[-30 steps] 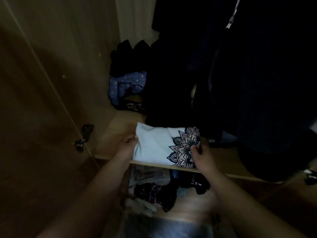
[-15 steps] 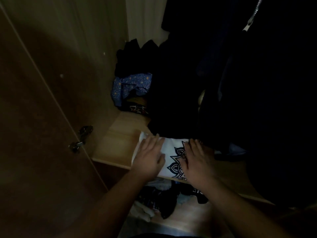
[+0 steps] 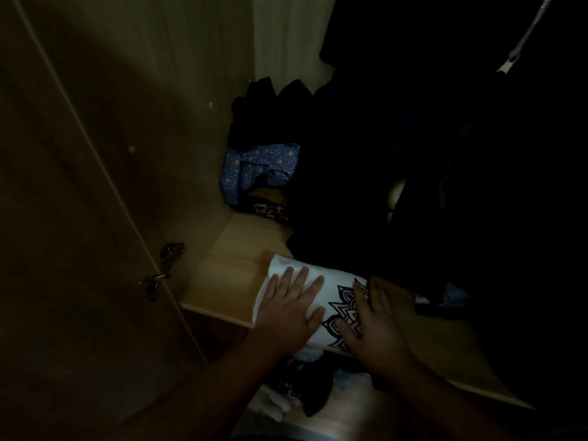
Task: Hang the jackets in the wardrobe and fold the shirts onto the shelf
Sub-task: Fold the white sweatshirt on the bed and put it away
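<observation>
Shirt (image 3: pixel 321 292), white with a dark mandala print, lies folded at the front edge of the wooden shelf (image 3: pixel 222 281), its near side level with or slightly over that edge. Left hand (image 3: pixel 288 308) rests flat on the plain half, fingers straight and spread, gripping nothing. Right hand (image 3: pixel 377 316) lies flat on the printed half, fingers extended toward the dark cloth behind; it also grips nothing.

Progress, as judged: this shirt is folded and set down, and the hands appear to be pressing or sliding it into place. Dark jackets (image 3: pixel 461 154) already hang above the right side of the shelf, one showing a pale zip (image 3: pixel 521 43). Whether more jackets or shirts remain cannot be told; none waiting is in view.

Surroundings: at the back left corner of the shelf sits a blue patterned cloth (image 3: pixel 254 167) under a dark bundle (image 3: pixel 264 116). The hems of the hanging garments drop onto the shelf directly behind the shirt and would block any push further inward. The open door (image 3: pixel 79 218) with its metal hinge (image 3: pixel 165 265) stands at the left. Loose clothing (image 3: pixel 299 386) lies on the level below.
</observation>
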`<state>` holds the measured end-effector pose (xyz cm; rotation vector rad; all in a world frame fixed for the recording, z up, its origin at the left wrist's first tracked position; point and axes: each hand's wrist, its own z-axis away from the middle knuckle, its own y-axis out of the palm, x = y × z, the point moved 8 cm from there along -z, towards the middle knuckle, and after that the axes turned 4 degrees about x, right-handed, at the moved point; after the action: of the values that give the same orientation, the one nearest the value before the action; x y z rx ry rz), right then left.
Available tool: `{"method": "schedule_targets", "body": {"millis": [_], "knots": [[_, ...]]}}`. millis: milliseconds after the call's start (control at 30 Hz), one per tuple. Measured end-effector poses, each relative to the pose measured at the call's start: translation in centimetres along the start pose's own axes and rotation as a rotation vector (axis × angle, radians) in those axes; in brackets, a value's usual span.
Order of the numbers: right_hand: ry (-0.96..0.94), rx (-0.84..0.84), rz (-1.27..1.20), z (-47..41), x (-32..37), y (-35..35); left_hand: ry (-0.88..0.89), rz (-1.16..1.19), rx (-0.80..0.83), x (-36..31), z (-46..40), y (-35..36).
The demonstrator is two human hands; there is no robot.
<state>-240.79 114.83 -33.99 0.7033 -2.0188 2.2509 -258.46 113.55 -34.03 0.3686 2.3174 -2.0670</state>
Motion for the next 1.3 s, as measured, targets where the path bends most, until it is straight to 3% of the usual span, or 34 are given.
{"method": "schedule_targets", "body": {"millis": [267, 567, 1033, 1200, 1300], "knots": [[-0.040, -0.051, -0.035, -2.4, 7.6, 1.5, -0.013, -0.050, -0.013, 7.8, 0.7, -1.7], [-0.057, -0.019, 0.043, -6.2, 14.0, 3.6, -0.083, -0.105, 0.085, 15.0, 0.7, -3.2], [-0.023, 0.061, 0.131, -4.3, 12.0, 2.1, -0.114, -0.048, 0.169, 12.5, 1.0, -3.7], [0.015, 0.007, 0.122, 0.3, 9.0, -1.5, 0.020, 0.074, 0.101, 7.0, 2.0, -7.3], [0.063, -0.148, 0.124, 5.6, 5.8, -5.1, 0.114, 0.089, 0.067, 1.9, 3.5, -8.0]]}}
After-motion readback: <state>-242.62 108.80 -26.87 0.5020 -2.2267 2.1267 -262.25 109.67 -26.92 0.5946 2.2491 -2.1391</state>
